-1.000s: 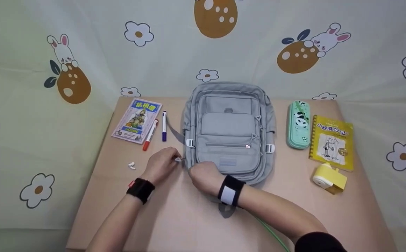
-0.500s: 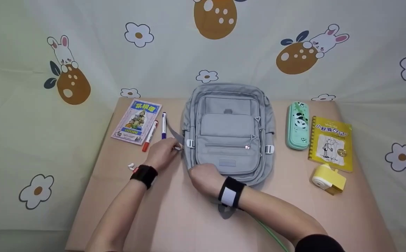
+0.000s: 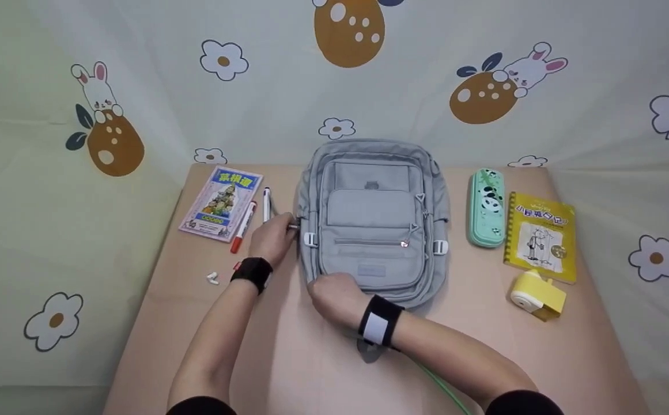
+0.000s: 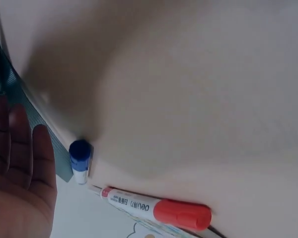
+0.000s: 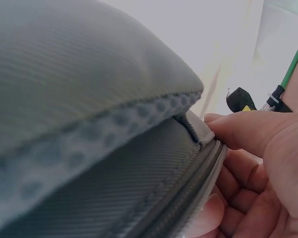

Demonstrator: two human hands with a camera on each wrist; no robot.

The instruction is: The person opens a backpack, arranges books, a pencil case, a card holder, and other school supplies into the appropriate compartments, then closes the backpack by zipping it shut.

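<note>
A grey backpack (image 3: pixel 371 207) lies front side up in the middle of the table. At its left side my left hand (image 3: pixel 272 237) pinches a small zipper pull (image 3: pixel 293 226), just above the white strap buckle (image 3: pixel 310 239). In the left wrist view, part of this hand shows at the left edge, and its fingertips are beside grey webbing (image 4: pixel 42 124). My right hand (image 3: pixel 339 297) grips the bag's lower left corner. The right wrist view shows its thumb and fingers pinching the fabric at the end of a zipper (image 5: pixel 184 193), beneath a bulging pocket.
A blue-capped marker (image 3: pixel 267 203), a red marker (image 3: pixel 243 227) and a pink book (image 3: pixel 222 204) lie left, with white earbuds (image 3: pixel 212 278) nearer. On the right are a panda pencil case (image 3: pixel 487 207), a yellow book (image 3: pixel 540 236) and a yellow sharpener (image 3: pixel 537 295).
My left hand has slid up along the backpack's left side, from near its lower corner to above the buckle, with the zipper pull. My right hand has kept its grip on the corner.
</note>
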